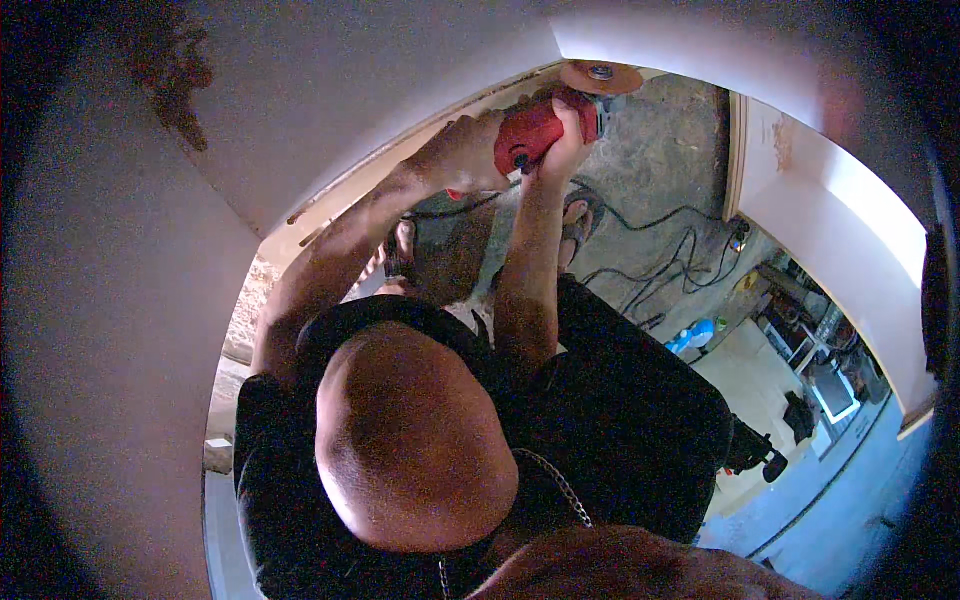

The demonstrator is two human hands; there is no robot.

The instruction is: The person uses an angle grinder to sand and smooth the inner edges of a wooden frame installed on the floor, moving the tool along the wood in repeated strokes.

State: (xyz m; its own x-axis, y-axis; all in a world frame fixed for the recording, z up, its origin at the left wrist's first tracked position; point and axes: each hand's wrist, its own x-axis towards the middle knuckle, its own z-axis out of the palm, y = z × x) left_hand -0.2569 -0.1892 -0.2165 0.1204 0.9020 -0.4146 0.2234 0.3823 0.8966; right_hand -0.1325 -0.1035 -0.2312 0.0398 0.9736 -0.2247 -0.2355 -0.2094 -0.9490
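Note:
A red angle grinder (530, 135) is held out ahead of me in both hands, at the top of the head view. My left hand (478, 150) is closed round the rear of its body, its fingers partly lost in shadow. Farther forward, my right hand (568, 140) wraps the grinder near its head. The brown round disc (622, 80) with a metal nut at its centre sits at the front end, close to the edge of a white panel (420, 95). Whether the disc touches the panel I cannot tell.
Black cable (690, 250) lies in loops on the rough concrete floor (670, 150), close to my sandalled foot (575, 225). Another white panel (830, 230) with a wooden edge curves along the right. Beyond it are a blue-and-white object (692, 337) and assorted tools and boxes.

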